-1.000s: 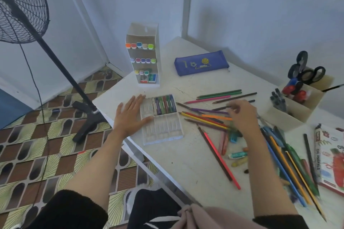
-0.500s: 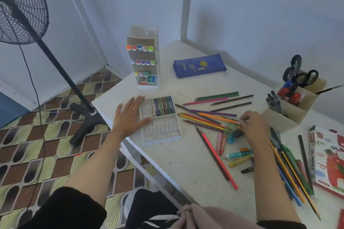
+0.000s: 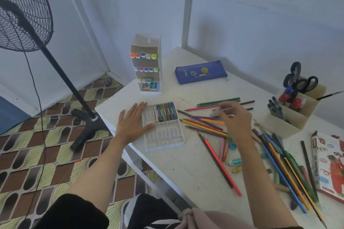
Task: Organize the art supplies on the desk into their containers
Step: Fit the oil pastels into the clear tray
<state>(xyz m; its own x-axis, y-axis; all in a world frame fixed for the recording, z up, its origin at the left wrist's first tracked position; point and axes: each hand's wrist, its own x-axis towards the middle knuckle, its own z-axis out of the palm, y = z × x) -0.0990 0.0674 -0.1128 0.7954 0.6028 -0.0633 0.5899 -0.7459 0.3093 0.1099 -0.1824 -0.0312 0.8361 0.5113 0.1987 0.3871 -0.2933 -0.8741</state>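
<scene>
A clear plastic crayon tray [image 3: 163,135] lies near the desk's left edge, with several crayons [image 3: 165,112] filling its far row. My left hand [image 3: 134,122] lies flat and open on the desk beside the tray, thumb against its left wall. My right hand [image 3: 236,121] hovers over the loose coloured pencils [image 3: 202,126], right of the tray. Its fingertips pinch a small pale crayon [image 3: 220,110], which is blurred. More loose crayons [image 3: 224,148] lie on the desk below that hand.
A white marker rack [image 3: 146,65] stands behind the tray, and a blue pencil case [image 3: 201,71] lies to its right. A beige organizer [image 3: 290,122] holds pens and scissors [image 3: 297,80]. An oil pastels box [image 3: 329,163] and more pencils [image 3: 284,169] lie at right. A standing fan [image 3: 24,15] is off the desk's left.
My right hand dipped to the loose crayons by the pencils, then rose and moved left toward the tray with a small pale crayon pinched. My left hand stayed put.
</scene>
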